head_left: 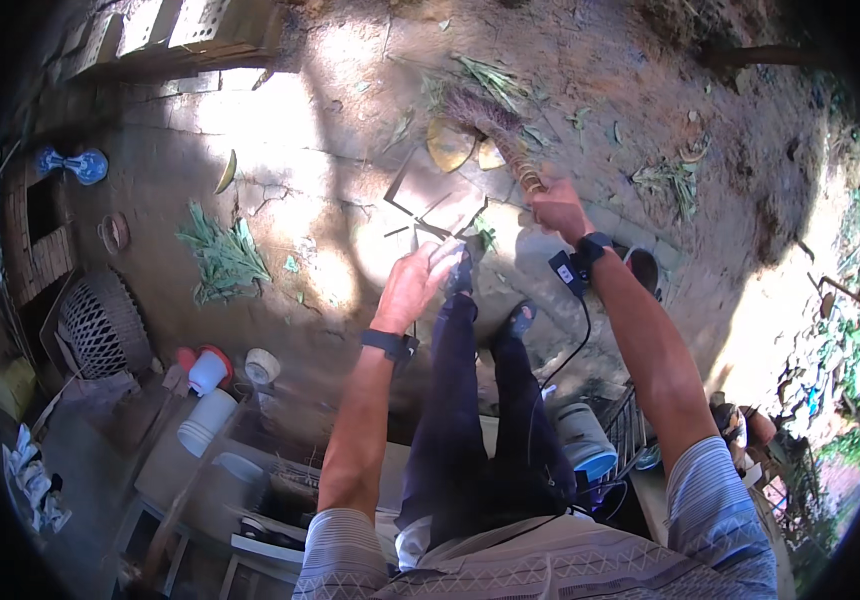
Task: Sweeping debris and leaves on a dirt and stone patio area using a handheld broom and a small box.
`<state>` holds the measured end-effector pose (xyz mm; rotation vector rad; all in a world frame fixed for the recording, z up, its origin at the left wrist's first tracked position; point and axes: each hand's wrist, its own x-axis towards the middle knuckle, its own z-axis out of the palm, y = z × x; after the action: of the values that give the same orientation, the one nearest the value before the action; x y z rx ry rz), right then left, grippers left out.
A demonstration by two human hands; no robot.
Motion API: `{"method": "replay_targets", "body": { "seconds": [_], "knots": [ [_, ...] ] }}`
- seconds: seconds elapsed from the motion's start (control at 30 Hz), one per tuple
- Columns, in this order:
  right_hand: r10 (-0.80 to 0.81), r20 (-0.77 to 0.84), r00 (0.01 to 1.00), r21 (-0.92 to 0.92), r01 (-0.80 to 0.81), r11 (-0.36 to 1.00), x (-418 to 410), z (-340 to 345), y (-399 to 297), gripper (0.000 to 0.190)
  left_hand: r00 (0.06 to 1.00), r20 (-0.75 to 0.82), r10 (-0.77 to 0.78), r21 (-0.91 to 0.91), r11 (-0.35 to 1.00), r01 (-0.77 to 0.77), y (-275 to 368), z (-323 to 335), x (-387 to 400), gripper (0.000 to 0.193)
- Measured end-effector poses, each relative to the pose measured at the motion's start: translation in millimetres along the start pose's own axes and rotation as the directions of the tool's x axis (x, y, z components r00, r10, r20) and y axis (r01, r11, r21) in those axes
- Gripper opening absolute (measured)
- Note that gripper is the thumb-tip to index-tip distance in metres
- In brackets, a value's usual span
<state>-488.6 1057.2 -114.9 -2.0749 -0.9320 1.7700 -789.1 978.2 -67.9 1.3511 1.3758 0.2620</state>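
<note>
My right hand (559,212) grips the bound handle of a short hand broom (509,135). The broom's brown bristles spread over the ground beside two yellow pieces (451,146) and some leafy green stalks (491,81). Lower and to the left, my left hand (409,289) is closed around the near end of a pale, dark-edged object (441,214). Glare washes that object out; it may be a dustpan, but its shape is unclear. My shoes stand just below my hands on the paved ground.
Wilted leaves (224,259) and a curved rind (226,172) lie at left. Farther left are a woven basket (104,326) and a blue-patterned stool-like object (74,165). Buckets (206,424) stand at lower left, with another bucket (586,441) by my legs. Perforated bricks (209,26) line the upper left.
</note>
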Motion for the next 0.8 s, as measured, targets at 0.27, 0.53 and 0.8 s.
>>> {"method": "replay_targets", "body": {
  "seconds": [0.27,0.53,0.8],
  "knots": [
    [0.159,0.147,0.976,-0.109,-0.144,0.984,-68,-12,-25,0.029,0.999,-0.002,-0.039,0.02,0.999,0.039,8,-9,7,0.035],
    [0.079,0.173,0.982,-0.216,-0.041,0.976,-73,-32,-1,0.057,0.999,0.049,-0.019,-0.113,0.993,0.024,12,-3,19,0.045],
    [0.126,0.267,0.955,-0.315,-0.037,0.948,-127,-19,-8,0.064,0.998,0.061,-0.008,-0.18,0.983,0.019,9,-2,12,0.032]
  ]
}}
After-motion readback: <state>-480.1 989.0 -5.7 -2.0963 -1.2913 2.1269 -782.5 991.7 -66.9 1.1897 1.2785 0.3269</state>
